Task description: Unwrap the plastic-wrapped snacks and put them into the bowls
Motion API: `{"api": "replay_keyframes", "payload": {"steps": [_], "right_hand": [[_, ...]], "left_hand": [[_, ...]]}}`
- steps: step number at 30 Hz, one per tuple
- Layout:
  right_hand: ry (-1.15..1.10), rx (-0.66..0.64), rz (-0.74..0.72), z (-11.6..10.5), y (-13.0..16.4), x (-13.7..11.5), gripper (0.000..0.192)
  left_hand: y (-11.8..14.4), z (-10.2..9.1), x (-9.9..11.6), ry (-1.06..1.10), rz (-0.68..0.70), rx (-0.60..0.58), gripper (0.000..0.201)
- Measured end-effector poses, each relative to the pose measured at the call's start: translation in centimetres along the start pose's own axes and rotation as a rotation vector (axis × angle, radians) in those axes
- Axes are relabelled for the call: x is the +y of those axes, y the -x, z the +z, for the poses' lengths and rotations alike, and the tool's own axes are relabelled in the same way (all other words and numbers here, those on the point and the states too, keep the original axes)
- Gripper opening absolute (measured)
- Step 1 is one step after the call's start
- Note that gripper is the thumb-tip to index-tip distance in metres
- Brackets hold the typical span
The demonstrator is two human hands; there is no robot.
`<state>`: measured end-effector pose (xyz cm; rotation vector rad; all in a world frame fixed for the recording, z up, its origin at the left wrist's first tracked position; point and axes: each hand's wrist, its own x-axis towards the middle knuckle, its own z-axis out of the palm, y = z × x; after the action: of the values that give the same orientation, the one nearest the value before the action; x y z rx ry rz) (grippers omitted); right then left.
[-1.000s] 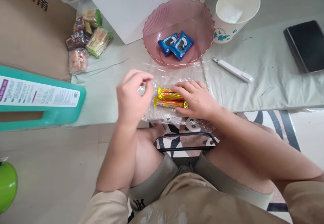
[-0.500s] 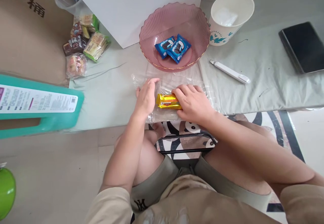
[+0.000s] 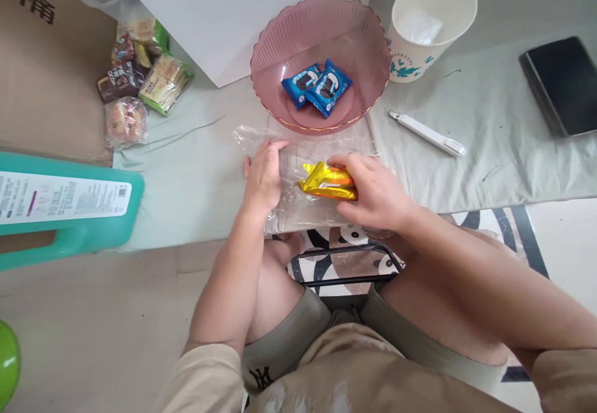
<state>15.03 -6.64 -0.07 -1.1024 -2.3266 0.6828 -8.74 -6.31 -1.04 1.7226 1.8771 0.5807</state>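
Note:
My right hand is closed round a shiny yellow-wrapped snack, its crimped end sticking out to the left. Under it a clear plastic bag lies spread and wrinkled on the cloth. At the bag's left part, my left hand stands on its side with the fingers stretched out, holding nothing that I can see. Just beyond both hands is a pink ribbed bowl with a gold rim. Two blue snack packets lie inside it, one overlapping the other.
Right of the bowl stand a paper cup with clear plastic inside, a white utility knife and a black phone-like device. Several wrapped snacks lie at the left, near a teal jug and a cardboard box.
My right hand has shifted slightly right and tilted the yellow-wrapped snack, raising its left end off the bag. My left hand stays beside the bag. The view has shifted a little.

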Motion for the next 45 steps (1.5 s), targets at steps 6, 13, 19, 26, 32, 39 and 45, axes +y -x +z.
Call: {"api": "replay_keyframes", "payload": {"steps": [6,13,19,26,32,39,45], "right_hand": [[-0.111,0.246,0.054,-2.8,-0.1,-0.8,0.044],[0.223,0.21,0.196,-7.9,-6.3,-2.5,0.052],[0.608,-0.29,0.188,-8.6,-14.8,-0.1,0.058],[0.336,0.072,0.049,-8.3,-8.5,-2.3,0.028],[0.025,0.017,-0.169,-3.5,4.3,-1.2,0.013],[0.358,0.053,0.087,-1.6,2.9,0.4,0.024],[0.294,0.199,0.321,-1.6,2.8,3.6,0.045]], "left_hand": [[0.8,-0.3,2.2,-0.15,-0.045,-0.009,0.027],[0.9,-0.2,2.2,-0.242,-0.019,-0.041,0.03],[0.8,-0.2,2.2,-0.252,-0.011,-0.065,0.031],[0.7,-0.6,2.0,-0.232,-0.014,-0.098,0.031],[0.8,-1.2,2.1,-0.248,0.076,-0.143,0.041],[1.7,-0.9,3.2,-0.302,0.203,-0.302,0.067],[1.8,-1.2,3.0,-0.32,0.192,-0.315,0.067]]}}
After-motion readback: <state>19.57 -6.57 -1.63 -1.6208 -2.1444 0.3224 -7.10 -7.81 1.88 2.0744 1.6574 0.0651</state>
